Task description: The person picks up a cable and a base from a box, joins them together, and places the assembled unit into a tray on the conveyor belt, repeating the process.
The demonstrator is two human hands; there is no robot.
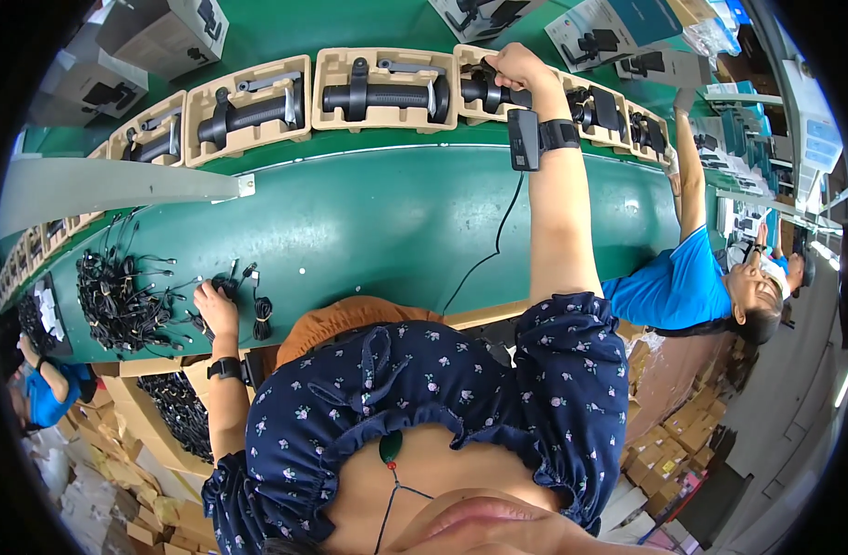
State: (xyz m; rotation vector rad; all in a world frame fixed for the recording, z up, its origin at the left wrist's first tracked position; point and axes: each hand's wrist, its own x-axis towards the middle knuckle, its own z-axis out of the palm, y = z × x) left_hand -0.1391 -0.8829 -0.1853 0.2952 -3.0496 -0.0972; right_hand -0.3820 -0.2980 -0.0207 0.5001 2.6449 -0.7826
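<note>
My right hand (521,67) reaches far over a brown moulded tray (467,63) with black parts in it. Its fingers are closed at the tray's near-left part, and what they grip is mostly hidden. A black box-shaped device (524,141) is strapped at my right wrist, with a thin cable trailing down. On the green bench, my left hand (217,310) has its fingers closed on a tied black cable (226,281). Beside it lies another bundled black cable (261,316). To the left spreads a tangled heap of black cables (123,301).
A row of brown trays (336,67) holding black cylindrical parts curves along the far side. Printed boxes (595,35) stand behind. A grey metal bar (128,192) juts in from the left. A co-worker in a blue shirt (678,287) reaches toward the row at right.
</note>
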